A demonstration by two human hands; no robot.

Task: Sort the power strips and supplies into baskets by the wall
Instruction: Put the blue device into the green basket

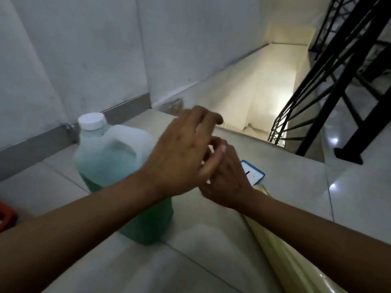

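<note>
I hold my two hands together above the tiled floor [63, 187]. My left hand [182, 153] is in front, its fingers slightly bent and loose, gripping nothing that I can see. My right hand [227, 182] is partly hidden behind it; I cannot tell if it is open or closed, or if it holds something.

On the floor I count one large translucent plastic jug with a white screw cap [118, 166]. It stands upright just beside my left wrist, and green liquid fills its lower part. Just behind my right hand lies one flat white power strip with a blue edge [255, 173]; only one corner of it shows. One long roll of pale yellow glossy material [292, 263] lies under my right forearm and goes to the lower edge of the view. At the far left edge I see a small piece of one red object [6, 214]; I cannot tell what it is.

A grey skirting [42, 140] runs along the white wall. On the right, one black metal railing [317, 98] stands beside the stairs going down.
</note>
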